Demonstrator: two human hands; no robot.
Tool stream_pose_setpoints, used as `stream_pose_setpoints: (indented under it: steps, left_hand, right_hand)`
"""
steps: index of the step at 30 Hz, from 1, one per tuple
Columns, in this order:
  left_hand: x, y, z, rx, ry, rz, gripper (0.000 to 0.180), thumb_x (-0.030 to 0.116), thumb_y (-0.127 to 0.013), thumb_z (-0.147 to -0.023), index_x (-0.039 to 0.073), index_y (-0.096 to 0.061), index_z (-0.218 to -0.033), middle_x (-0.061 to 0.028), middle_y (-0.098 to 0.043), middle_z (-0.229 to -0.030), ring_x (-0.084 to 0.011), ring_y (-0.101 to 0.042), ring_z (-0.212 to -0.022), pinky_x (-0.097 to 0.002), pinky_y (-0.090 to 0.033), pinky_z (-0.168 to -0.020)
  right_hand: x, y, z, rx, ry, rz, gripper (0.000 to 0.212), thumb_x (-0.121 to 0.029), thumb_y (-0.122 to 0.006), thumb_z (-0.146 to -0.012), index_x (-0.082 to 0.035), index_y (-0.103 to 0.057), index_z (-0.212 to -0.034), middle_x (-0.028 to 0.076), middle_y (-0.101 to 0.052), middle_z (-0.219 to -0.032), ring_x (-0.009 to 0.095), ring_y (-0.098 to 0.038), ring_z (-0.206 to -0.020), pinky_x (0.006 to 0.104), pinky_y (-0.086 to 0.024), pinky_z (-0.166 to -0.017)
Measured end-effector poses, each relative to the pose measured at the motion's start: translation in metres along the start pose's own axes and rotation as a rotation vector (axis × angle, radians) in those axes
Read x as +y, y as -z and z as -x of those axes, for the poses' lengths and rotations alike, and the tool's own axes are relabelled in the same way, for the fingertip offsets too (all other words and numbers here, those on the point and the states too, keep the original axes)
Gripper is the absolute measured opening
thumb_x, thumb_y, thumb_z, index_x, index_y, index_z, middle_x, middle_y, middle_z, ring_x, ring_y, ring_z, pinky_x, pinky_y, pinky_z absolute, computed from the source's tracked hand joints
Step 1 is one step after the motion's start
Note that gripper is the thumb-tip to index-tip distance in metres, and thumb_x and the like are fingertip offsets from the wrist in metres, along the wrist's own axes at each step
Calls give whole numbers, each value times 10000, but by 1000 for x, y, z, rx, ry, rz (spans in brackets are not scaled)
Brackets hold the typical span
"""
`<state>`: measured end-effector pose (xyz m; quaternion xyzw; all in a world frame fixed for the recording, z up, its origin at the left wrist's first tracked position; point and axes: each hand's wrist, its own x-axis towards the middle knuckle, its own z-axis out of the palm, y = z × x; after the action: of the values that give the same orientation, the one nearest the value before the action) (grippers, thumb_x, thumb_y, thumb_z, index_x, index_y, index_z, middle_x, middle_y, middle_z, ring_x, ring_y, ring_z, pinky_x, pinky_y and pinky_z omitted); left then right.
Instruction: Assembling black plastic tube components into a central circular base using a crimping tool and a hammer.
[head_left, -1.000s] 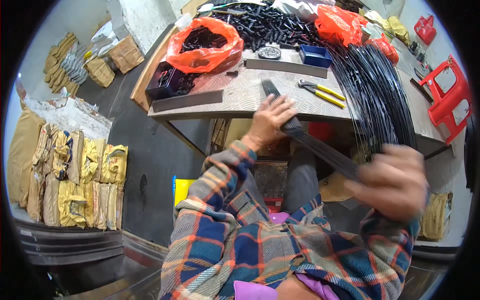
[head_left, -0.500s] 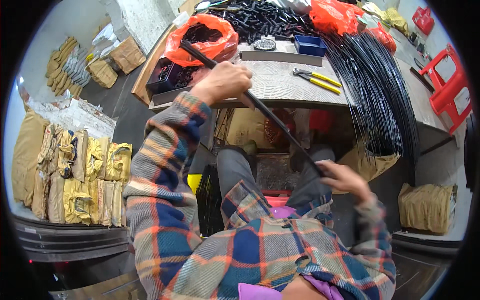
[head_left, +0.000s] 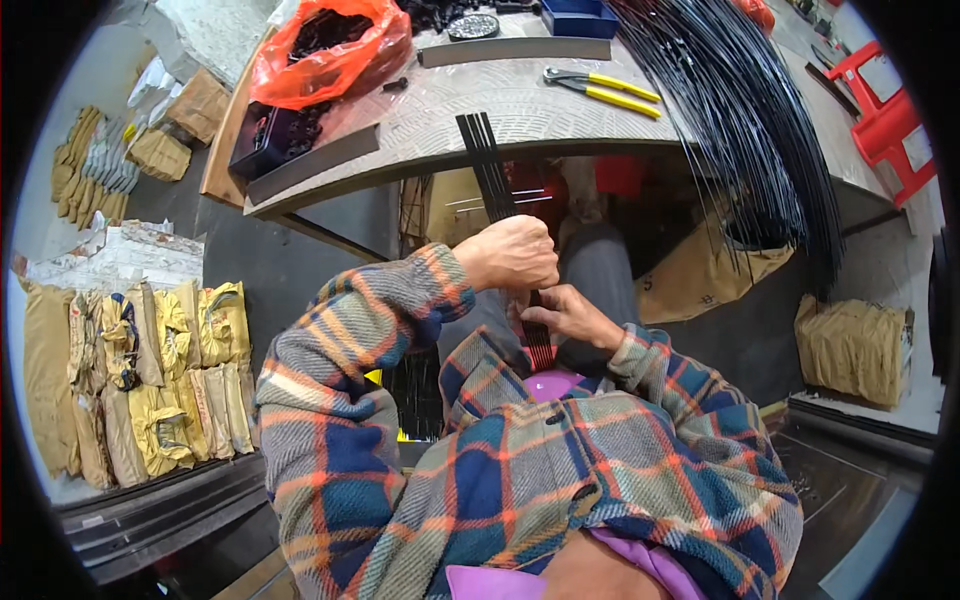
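Observation:
A small row of thin black rods [head_left: 482, 150], lying side by side, stands nearly upright in front of me. My left hand [head_left: 508, 252] is closed around their middle. Just below it, my right hand [head_left: 572, 315] grips the same rods with thumb and fingers near the lower part. Their upper ends fan slightly apart and reach over the table's front edge; the lower ends come down over my lap. The hands nearly touch, and they hide the rods' middle stretch.
On the table [head_left: 420, 120] are yellow-handled pincers [head_left: 605, 92], a grey metal strip [head_left: 515, 53], an orange plastic bag [head_left: 375, 65] of black parts and a blue tray [head_left: 580, 20]. Long black wires [head_left: 745, 130] hang off its right side. A red stool [head_left: 880, 130] stands farther right.
The rods have swung from a diagonal slant to nearly upright and now spread into separate lines. My hands have come together, the left downward, the right leftward. The table sits higher in view.

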<state>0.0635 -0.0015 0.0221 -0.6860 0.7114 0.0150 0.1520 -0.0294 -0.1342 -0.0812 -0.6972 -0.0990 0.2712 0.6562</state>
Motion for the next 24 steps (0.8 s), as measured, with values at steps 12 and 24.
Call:
stream_pose_setpoints:
  steps: [12, 24]
  left_hand:
    - [88, -9, 19, 1372, 803, 1609, 441, 367, -360, -938, -47, -497, -1005, -92, -592, -830, -161, -548, -723, -290, -451, -652]
    - [89, -50, 3, 1307, 1060, 1602, 381, 362, -398, -914, 5, -506, -988, -22, -486, -694, -137, -491, -637, -243, -383, -534]
  right_hand:
    - [-27, 1, 29, -200, 299, 390, 101, -79, -520, -837, 3, -538, -893, 202, -552, -737, 345, -551, -694, 346, -449, -646]
    - [-218, 53, -49, -920, 883, -41, 250, -23, -410, -862, 61, -598, -1003, 175, -618, -1004, 289, -564, -1005, 366, -399, -917]
